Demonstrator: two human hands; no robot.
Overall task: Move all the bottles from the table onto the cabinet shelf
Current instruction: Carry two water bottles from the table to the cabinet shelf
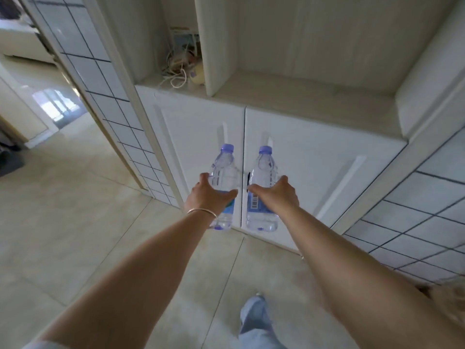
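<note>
Hands grip one upright bottle each: left hand [210, 195] holds left bottle [224, 170], right hand [276, 193] holds right bottle [263, 172]. Both are raised before the cabinet doors [314, 157], below the shelf [302, 96].

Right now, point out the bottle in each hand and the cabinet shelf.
Left-hand bottle [227, 150]: head view, on its purple cap.
Right-hand bottle [265, 150]: head view, on its purple cap.
Cabinet shelf [302, 96]: head view, on its bare surface in the wide compartment.

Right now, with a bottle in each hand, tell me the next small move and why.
Probably lift both bottles up and forward onto the wide shelf. The left hand grips the left bottle and the right hand the right bottle, both upright but held in front of the cabinet doors, below the shelf.
</note>
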